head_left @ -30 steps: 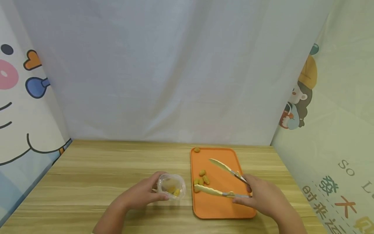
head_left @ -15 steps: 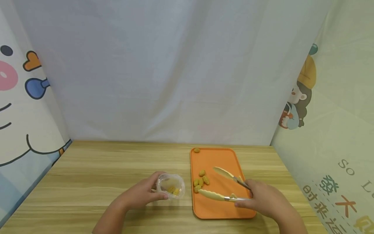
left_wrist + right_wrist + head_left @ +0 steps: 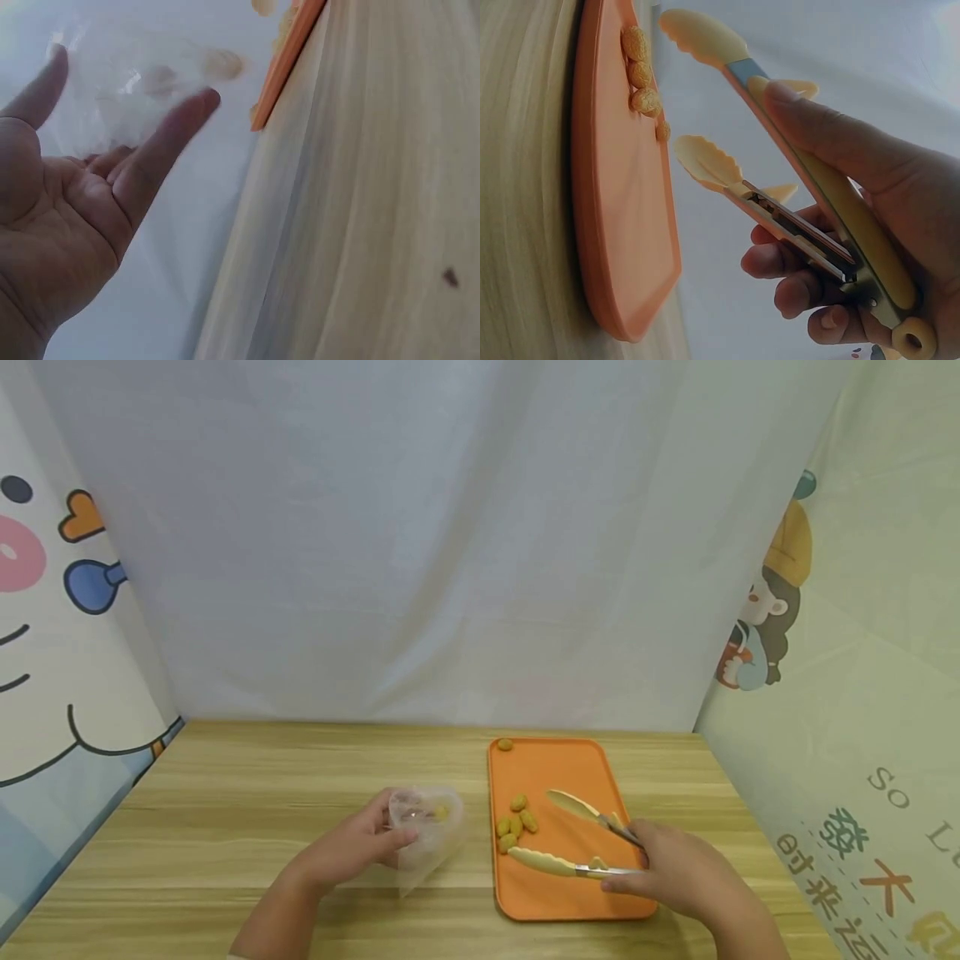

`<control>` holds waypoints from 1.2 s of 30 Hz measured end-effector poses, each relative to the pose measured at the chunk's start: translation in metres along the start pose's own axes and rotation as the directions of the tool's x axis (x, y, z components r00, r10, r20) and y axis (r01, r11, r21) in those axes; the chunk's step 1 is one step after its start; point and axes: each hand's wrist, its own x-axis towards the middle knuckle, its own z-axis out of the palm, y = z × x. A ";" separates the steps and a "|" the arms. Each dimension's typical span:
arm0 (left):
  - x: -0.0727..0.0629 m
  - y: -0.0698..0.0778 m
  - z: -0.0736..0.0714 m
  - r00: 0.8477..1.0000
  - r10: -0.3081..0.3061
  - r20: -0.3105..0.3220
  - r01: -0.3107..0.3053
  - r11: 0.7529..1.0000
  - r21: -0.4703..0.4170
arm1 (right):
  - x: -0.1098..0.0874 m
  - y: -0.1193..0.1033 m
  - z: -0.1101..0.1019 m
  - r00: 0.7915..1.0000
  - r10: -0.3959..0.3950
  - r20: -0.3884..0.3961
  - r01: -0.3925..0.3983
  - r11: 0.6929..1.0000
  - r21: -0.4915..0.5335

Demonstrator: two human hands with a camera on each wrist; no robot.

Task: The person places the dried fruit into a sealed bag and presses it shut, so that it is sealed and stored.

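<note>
My left hand (image 3: 360, 845) holds a clear plastic bag (image 3: 429, 852) over the table, left of the orange tray (image 3: 577, 893). The bag is tilted, its pointed corner hanging toward the front, and a yellowish piece shows through the film. In the left wrist view, thumb and fingers spread around the bag (image 3: 120, 82). My right hand (image 3: 675, 864) grips metal tongs with cream-yellow tips (image 3: 547, 862). The tongs stand spread over the tray with nothing between their tips. Several small, wrinkled, oval tan-yellow pieces (image 3: 640, 73) lie along the tray's left side, near the lower tip.
One more oval piece (image 3: 506, 745) sits in the tray's far left corner. The tray rests on a wood-grain table (image 3: 300, 768). A pale curtain (image 3: 420, 543) closes off the back, and printed cloths (image 3: 847, 735) hang at both sides.
The plastic bag has been tipped and drawn slightly left and back, so its opening no longer faces up to the head view. The tongs have shifted slightly right and toward the front.
</note>
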 end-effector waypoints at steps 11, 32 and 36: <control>0.000 0.006 0.004 1.000 0.023 0.000 -0.023 0.998 0.059 | 0.000 0.001 0.002 1.000 -0.014 -0.006 0.014 1.000 -0.024; 0.000 0.005 0.006 0.998 0.052 0.019 -0.054 0.994 0.100 | 0.001 0.002 0.007 0.998 -0.049 -0.034 0.047 0.997 -0.060; 0.000 0.005 0.007 0.999 0.051 0.015 -0.052 0.991 0.126 | 0.002 0.001 0.007 0.998 -0.058 -0.039 0.055 0.996 -0.076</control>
